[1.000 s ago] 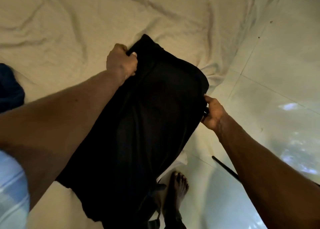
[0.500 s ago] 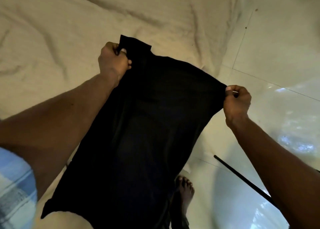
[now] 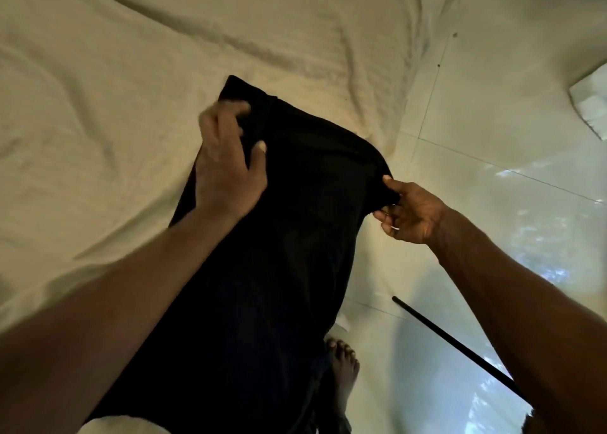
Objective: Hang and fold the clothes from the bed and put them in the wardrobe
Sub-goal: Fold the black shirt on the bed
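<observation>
Step in hand looks like folding. Black garment [image 3: 295,236] lies over the bed [image 3: 98,105] edge at frame centre, its lower part hanging off. Right hand [image 3: 410,213] pinches its right corner. Left hand [image 3: 226,167] lies on its upper left, fingers loosely spread; it's blurred, so can't tell if it grips. Next, probably: pull it flat and fold the sides in.

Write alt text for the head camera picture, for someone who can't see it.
A person holds a black garment over a rumpled cream bed sheet: the right hand pinches its right corner, the blurred left hand lies on its upper left corner. A bare foot stands on the white tiled floor at right, beside a thin black rod.
</observation>
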Available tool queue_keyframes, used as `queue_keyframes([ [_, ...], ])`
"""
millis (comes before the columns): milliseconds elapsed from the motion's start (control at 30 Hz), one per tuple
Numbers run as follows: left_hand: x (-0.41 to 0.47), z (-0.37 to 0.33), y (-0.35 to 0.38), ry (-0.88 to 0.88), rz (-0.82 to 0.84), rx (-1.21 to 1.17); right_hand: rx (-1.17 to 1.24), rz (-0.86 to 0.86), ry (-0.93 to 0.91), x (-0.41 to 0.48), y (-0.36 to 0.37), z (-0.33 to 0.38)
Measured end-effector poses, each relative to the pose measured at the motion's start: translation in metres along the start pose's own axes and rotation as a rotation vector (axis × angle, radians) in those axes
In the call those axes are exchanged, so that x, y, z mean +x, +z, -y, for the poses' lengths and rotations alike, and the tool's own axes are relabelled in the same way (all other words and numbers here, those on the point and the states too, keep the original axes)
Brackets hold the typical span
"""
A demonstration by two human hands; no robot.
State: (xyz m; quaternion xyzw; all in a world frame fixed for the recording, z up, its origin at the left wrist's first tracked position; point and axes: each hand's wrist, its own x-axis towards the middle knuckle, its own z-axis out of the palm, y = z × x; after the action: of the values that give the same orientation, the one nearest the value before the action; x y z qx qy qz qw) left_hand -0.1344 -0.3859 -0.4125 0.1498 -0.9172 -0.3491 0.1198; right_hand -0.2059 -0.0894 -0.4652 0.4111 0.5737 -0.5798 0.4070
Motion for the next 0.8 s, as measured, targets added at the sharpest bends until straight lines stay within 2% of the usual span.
queue_keyframes([
  [33,-0.024,-0.009,0.004,0.074,0.045,0.02,0.005,-0.042,-0.033,0.0,0.002,0.0],
  [100,-0.07,-0.029,0.012,0.179,0.246,0.094,0.128,-0.168,-0.156,-0.001,0.006,0.007],
  [167,-0.112,-0.047,0.025,0.247,0.482,0.283,0.281,-0.286,-0.27,-0.003,0.005,0.015],
  [267,-0.154,-0.057,0.047,0.248,0.716,0.605,0.248,-0.354,-0.348,-0.017,0.003,0.02],
  [367,-0.177,-0.059,0.057,0.113,0.648,0.668,0.197,-0.356,-0.377,-0.033,0.004,0.023],
  [533,-0.197,-0.072,0.068,-0.064,0.504,0.628,0.307,-0.336,-0.389,-0.051,0.003,0.023],
  [667,-0.207,-0.094,0.06,-0.266,0.357,0.358,0.316,-0.336,-0.415,-0.06,0.005,0.025],
  [800,-0.217,-0.101,0.03,-0.431,0.205,0.027,0.217,-0.341,-0.448,-0.068,0.015,0.037],
])
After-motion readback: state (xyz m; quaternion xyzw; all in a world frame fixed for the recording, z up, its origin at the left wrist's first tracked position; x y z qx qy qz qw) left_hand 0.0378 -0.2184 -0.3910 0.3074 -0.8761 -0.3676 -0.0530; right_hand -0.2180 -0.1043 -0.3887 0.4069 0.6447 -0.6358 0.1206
